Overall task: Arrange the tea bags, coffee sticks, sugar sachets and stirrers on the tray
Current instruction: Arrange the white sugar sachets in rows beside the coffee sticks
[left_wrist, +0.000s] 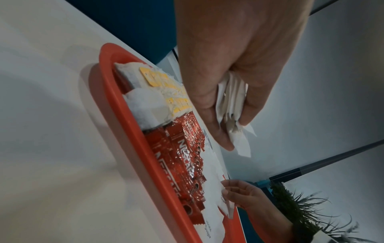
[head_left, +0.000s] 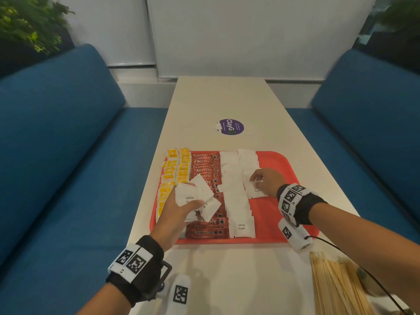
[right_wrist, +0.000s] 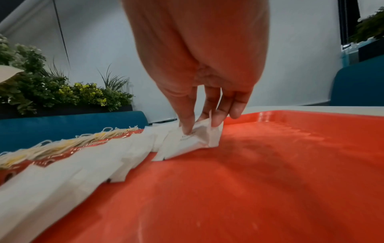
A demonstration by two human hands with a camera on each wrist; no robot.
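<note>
While left hand (head_left: 181, 209) grips spare sugar sachets (head_left: 196, 196), right hand (right_wrist: 199, 92) pinches one sachet (right_wrist: 191, 139) on red tray (right_wrist: 270, 164), fingertips clear only in wrist view

The tray (head_left: 288, 164) lies bare on its right — sachet rows (head_left: 236, 201) crowd the left.

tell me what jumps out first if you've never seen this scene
The red tray on the white table, lined with columns of yellow tea bags, red coffee sticks and white sugar sachets. The left hand grips a fan of sachets above the sticks; the right hand pinches one sachet onto the tray.
</note>
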